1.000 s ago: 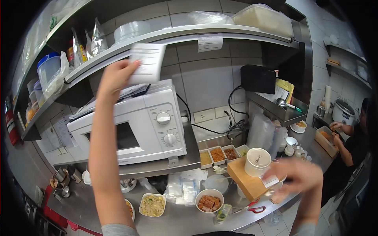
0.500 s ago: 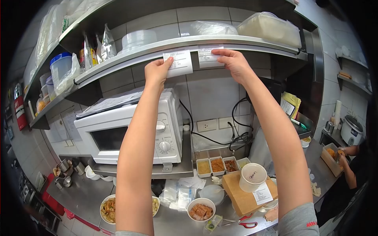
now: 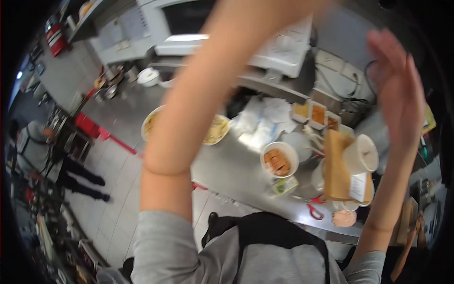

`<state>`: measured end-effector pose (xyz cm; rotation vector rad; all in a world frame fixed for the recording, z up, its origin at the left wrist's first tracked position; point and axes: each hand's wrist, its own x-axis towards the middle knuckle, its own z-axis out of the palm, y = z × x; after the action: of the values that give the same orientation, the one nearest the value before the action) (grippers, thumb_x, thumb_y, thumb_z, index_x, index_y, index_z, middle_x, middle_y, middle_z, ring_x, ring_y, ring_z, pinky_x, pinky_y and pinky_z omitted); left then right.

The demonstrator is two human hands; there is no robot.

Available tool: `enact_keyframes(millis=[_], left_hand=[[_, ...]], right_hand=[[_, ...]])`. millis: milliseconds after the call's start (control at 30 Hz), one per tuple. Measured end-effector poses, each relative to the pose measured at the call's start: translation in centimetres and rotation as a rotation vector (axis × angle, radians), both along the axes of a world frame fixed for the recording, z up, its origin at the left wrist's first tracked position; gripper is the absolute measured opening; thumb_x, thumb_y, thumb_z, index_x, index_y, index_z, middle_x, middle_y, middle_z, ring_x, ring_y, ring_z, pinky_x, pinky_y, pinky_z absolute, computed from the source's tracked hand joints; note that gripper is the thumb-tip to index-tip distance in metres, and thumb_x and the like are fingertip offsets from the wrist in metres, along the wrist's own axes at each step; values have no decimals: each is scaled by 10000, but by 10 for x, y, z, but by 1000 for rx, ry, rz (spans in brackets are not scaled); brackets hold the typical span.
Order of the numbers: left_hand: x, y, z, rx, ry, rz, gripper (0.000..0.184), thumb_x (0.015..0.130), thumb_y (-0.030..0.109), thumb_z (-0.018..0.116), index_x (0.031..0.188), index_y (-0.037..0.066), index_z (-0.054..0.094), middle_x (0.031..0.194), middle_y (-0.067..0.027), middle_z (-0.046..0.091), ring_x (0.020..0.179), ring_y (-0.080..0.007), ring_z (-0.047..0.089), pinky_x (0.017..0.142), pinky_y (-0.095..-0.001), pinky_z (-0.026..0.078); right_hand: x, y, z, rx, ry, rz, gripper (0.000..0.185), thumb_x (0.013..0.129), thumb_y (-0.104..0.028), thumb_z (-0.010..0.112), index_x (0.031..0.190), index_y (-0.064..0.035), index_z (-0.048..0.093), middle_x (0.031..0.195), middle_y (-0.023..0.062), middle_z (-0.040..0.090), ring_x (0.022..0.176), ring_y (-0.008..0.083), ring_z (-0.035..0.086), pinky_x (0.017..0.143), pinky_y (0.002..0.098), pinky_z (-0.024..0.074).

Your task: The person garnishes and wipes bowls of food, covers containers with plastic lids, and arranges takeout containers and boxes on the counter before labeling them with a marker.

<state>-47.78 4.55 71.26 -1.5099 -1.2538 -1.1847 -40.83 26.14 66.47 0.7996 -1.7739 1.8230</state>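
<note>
My left hand point(image 3: 300, 8) is raised at the top edge in front of the white microwave point(image 3: 281, 45), smeared by motion, with its fingers hidden. My right hand point(image 3: 401, 92) is lifted at the right, fingers stretched upward and holding nothing visible. Below it stand a white paper tub point(image 3: 361, 155) with writing on its lid and a brown cardboard box point(image 3: 335, 165) bearing a printed label point(image 3: 358, 186). A white bowl of sliced meat point(image 3: 278, 160) sits on the steel counter, left of the box. No paper slips show in either hand.
Small trays of toppings point(image 3: 318, 114) line the back of the counter. Plastic bags point(image 3: 257, 124), a noodle bowl point(image 3: 217, 130) and red-handled scissors point(image 3: 316, 211) lie around. A person point(image 3: 38, 142) stands far left; a co-worker's hand point(image 3: 418, 223) is at the right.
My view has swung down and left, away from the shelf. Both hands have left the paper slips at the shelf edge; the right hand's fingers have straightened.
</note>
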Motion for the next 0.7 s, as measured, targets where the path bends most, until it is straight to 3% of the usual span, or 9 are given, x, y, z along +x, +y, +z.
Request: enact_keyframes(millis=[133,167,233,367,400,467,533,667,700], left_hand=[[54,-24,-156,-264,-51,-63,708,721,345,629,1317,60,374,1395,-213,272,1281,-407,267,997,-633,158],[56,-34,-195,-317,-90,-5,696,712,338,633,1306,63,393,1401,-208,270,1298,-389,250,1010,-611,158],[55,-71,-250,-501,-215,26,654,704,315,635,1275,66,436,1400,-197,283,1309,-359,249,1018,-578,176],[20,-172,-346,-755,-548,465,546,711,176,599,1226,60,457,1282,-180,403,1243,-343,320,962,-522,255],[10,-205,-384,-723,-695,626,481,794,167,556,1250,82,424,1274,-171,423,1218,-329,378,937,-496,323],[-26,-276,-486,-177,-1536,357,422,890,262,506,1262,91,405,1266,-183,436,1128,-329,481,942,-439,375],[-50,-316,-458,456,-2269,-299,434,924,280,429,1310,116,318,1204,-234,468,1076,-302,528,875,-391,456],[-118,-353,-488,520,-2097,-626,577,928,369,399,1270,-82,288,1198,-237,489,1113,-323,499,945,-394,424],[-125,-349,-480,566,-2054,-554,530,928,315,389,1262,-84,292,1178,-245,499,1101,-341,507,931,-398,443]], right_hand=[[24,-130,-135,-521,-372,741,619,902,-527,306,1328,-79,346,1295,90,449,1199,269,402,989,418,329],[18,-154,-163,-636,-447,811,687,890,-590,280,1355,-85,306,1322,96,424,1216,303,390,991,427,334],[0,-178,-223,-637,-769,775,675,892,-593,252,1345,-98,322,1329,112,421,1220,313,391,1003,427,312],[-12,-216,-285,-874,-1216,631,604,904,-553,270,1295,-110,395,1304,122,453,1182,288,442,961,424,339],[-15,-225,-300,-836,-1280,604,576,909,-532,283,1283,-112,412,1299,121,458,1166,282,459,941,422,361],[-27,-245,-326,-738,-1353,587,532,912,-502,317,1261,-118,435,1287,112,473,1146,264,480,909,410,380],[-32,-262,-351,-630,-1381,585,500,908,-485,358,1242,-125,451,1270,99,491,1139,242,487,883,389,376],[-38,-293,-391,-583,-1459,411,351,909,-321,441,1200,-125,456,1174,99,543,1048,241,549,856,385,404],[-34,-296,-392,-584,-1474,383,333,905,-297,458,1188,-121,457,1147,93,555,1039,236,554,847,386,408]])
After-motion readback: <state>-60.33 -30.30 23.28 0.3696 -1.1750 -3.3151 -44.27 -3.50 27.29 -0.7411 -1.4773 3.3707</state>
